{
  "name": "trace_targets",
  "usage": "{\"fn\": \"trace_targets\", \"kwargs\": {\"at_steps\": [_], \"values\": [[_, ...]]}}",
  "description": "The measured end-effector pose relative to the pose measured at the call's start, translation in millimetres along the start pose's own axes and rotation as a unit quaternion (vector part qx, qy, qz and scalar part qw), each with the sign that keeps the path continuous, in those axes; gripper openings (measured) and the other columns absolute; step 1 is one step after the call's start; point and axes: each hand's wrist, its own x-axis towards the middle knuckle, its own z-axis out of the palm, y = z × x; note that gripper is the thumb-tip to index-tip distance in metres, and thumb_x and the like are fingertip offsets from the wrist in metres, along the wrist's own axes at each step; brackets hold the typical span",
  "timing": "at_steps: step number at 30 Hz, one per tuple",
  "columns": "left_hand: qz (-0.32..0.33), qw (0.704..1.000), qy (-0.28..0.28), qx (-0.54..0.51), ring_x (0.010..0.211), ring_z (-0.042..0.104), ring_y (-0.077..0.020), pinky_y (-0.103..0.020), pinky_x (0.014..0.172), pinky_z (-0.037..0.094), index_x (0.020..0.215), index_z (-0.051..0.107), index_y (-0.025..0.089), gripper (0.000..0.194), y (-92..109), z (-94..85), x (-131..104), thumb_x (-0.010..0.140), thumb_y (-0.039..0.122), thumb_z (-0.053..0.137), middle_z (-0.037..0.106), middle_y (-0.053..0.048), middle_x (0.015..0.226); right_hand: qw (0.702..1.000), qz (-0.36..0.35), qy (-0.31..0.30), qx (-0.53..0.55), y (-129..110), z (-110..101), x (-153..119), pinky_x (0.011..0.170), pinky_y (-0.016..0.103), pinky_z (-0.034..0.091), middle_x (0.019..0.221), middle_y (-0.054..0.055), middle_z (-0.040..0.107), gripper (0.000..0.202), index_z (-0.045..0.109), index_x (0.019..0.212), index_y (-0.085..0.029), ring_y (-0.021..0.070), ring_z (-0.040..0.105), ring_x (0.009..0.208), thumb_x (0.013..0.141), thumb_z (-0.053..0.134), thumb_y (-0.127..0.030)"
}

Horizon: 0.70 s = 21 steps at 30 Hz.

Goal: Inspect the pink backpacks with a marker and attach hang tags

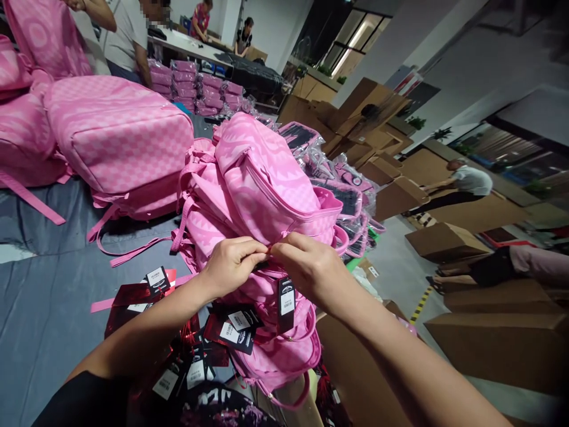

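Observation:
My left hand (235, 267) and my right hand (306, 264) meet fingertip to fingertip, both pinched closed. A tiny bit of red string (269, 250) shows between them. Just below my right hand hangs a black hang tag (287, 303) with a white barcode label. Behind my hands, a pink patterned backpack (271, 172) lies on top of a pile of pink backpacks. More hang tags (240, 323) with red strings and shiny red parts lie under and around my left forearm. My fingers hide where the string attaches.
Other pink backpacks (120, 130) fill the left side of the grey-covered table (40, 296). Plastic-wrapped pink goods (184, 80) are stacked behind. Cardboard boxes (498, 350) stand on the floor at right. Several people work around the room, one near the far left (127, 41).

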Motion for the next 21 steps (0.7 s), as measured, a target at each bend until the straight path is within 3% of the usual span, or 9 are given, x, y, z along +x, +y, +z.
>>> {"fn": "trace_targets", "kwargs": {"at_steps": [5,10,13,16,21], "values": [[-0.07,0.992,-0.04,0.093,0.062,0.059,-0.0121,-0.023,0.057,0.039,0.08,0.062,0.018,0.011,4,-5.2,1,0.078,0.009,0.056,0.067,0.002,0.072,0.998,-0.038,-0.015,-0.056,1,6,2,0.059,0.027,0.034,0.071,0.003,0.053,0.025,0.063,0.082,-0.015,0.0142,0.045,0.063,0.092,0.04,-0.009],[-0.013,0.98,-0.05,0.194,0.074,0.064,-0.0156,-0.026,0.064,0.043,0.084,0.064,0.019,0.017,1,-0.2,0,0.084,0.012,0.049,0.07,-0.002,0.081,0.996,-0.049,-0.004,-0.072,1,11,5,0.065,0.028,0.036,0.071,0.003,0.054,0.024,0.06,0.079,-0.016,0.0148,0.047,0.065,0.092,0.042,-0.008],[-0.029,0.97,-0.004,0.242,0.068,0.062,-0.0166,-0.028,0.06,0.042,0.078,0.063,0.019,0.015,1,10.0,-1,0.08,0.011,0.051,0.067,-0.002,0.074,0.995,-0.052,0.012,-0.08,1,14,6,0.066,0.029,0.036,0.069,0.003,0.054,0.026,0.058,0.076,-0.016,0.0151,0.047,0.063,0.093,0.041,-0.008],[-0.072,0.974,0.046,0.209,0.065,0.061,-0.0169,-0.028,0.059,0.042,0.077,0.063,0.02,0.015,1,16.9,-2,0.074,0.008,0.055,0.067,-0.002,0.073,0.994,-0.067,0.03,-0.079,5,16,6,0.062,0.029,0.035,0.069,0.003,0.054,0.025,0.057,0.075,-0.017,0.0154,0.048,0.061,0.093,0.042,-0.009],[-0.061,0.995,0.018,0.077,0.07,0.063,-0.0154,-0.027,0.065,0.044,0.08,0.065,0.021,0.018,-1,17.7,-9,0.084,0.014,0.049,0.069,-0.002,0.077,0.993,-0.081,0.043,-0.08,11,20,3,0.06,0.03,0.035,0.068,0.003,0.055,0.024,0.056,0.074,-0.017,0.0163,0.049,0.06,0.092,0.043,-0.009]]}}
